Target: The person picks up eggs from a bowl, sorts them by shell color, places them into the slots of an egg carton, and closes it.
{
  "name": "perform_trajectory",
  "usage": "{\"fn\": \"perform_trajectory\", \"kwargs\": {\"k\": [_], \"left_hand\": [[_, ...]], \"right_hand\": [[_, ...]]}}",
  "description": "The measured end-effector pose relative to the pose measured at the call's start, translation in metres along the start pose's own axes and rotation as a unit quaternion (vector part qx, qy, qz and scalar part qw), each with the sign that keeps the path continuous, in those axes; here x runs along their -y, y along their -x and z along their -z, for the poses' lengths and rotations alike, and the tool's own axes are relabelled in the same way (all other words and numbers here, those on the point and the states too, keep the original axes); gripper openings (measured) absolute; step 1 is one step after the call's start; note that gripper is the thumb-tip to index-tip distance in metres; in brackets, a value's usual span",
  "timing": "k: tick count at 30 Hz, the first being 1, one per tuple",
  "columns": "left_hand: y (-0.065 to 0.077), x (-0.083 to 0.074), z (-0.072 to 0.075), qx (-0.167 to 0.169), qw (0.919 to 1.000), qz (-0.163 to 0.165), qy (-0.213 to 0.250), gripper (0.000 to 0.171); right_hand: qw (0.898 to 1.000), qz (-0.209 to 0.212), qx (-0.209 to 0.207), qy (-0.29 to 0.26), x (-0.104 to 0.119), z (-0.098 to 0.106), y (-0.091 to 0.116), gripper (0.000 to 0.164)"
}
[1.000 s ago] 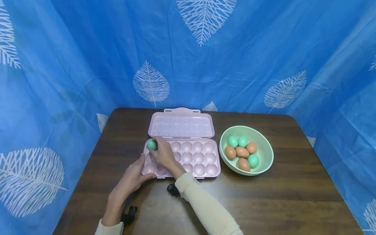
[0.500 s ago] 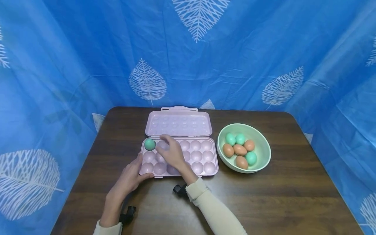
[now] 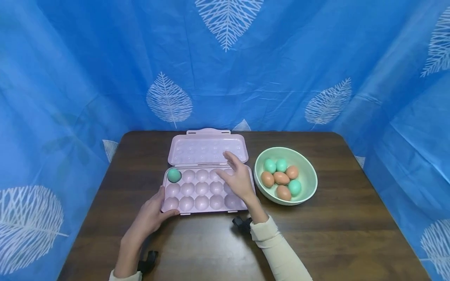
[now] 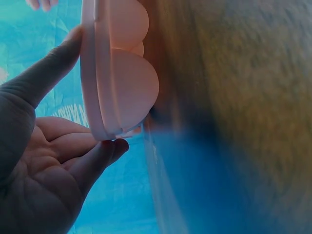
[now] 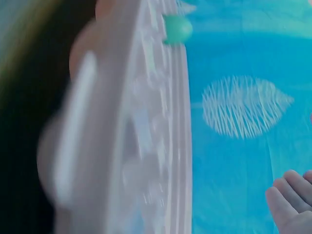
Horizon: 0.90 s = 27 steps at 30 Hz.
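Note:
A pale pink egg tray (image 3: 209, 196) lies on the table with its lid folded back. One green egg (image 3: 174, 175) sits in its back left cup. My left hand (image 3: 149, 212) holds the tray's front left corner, thumb along the front edge and fingers at the left side. In the left wrist view, the fingertips touch the tray's rim (image 4: 90, 87). My right hand (image 3: 239, 181) hovers over the tray's right part with fingers spread and nothing in them. It also shows at the lower right of the right wrist view.
Right of the tray stands a light green bowl (image 3: 309, 183) with several brown and green eggs in it. The tray's clear pink lid (image 3: 208, 149) lies behind its cups. A blue leaf-patterned curtain (image 3: 218, 97) hangs around the dark wooden table (image 3: 316, 242).
My right hand let go of the green egg in the back left cup and moved right across the tray, toward the bowl. My left hand stayed at the tray's corner.

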<state>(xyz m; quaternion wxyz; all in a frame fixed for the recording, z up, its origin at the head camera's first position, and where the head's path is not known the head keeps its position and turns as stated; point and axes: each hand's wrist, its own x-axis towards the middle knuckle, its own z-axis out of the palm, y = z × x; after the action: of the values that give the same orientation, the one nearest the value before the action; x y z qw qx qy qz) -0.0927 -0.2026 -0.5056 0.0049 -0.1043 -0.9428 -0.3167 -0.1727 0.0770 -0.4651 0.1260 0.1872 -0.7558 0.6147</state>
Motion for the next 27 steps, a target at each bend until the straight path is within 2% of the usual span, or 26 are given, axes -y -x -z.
{"fn": "perform_trajectory", "kwargs": {"k": [5, 8, 14, 21, 27], "left_hand": [[0.004, 0.001, 0.000, 0.003, 1.0000, 0.006, -0.001, 0.097], [0.002, 0.001, 0.001, 0.010, 0.9999, 0.014, -0.003, 0.097], [-0.001, -0.003, 0.002, 0.027, 0.9993, 0.024, -0.006, 0.098], [-0.002, -0.005, 0.004, 0.039, 0.9985, 0.040, 0.000, 0.098], [-0.002, -0.008, 0.008, 0.047, 0.9974, 0.053, 0.011, 0.100]], "right_hand": [[1.000, -0.016, -0.013, 0.000, 0.025, 0.029, 0.002, 0.059], [0.999, -0.033, -0.027, 0.011, 0.026, 0.045, 0.002, 0.058], [0.994, -0.075, -0.040, 0.068, 0.026, 0.085, -0.001, 0.058], [0.988, -0.115, -0.050, 0.085, -0.019, 0.128, -0.008, 0.060], [0.982, -0.138, -0.039, 0.119, -0.037, 0.138, -0.007, 0.058]]}}
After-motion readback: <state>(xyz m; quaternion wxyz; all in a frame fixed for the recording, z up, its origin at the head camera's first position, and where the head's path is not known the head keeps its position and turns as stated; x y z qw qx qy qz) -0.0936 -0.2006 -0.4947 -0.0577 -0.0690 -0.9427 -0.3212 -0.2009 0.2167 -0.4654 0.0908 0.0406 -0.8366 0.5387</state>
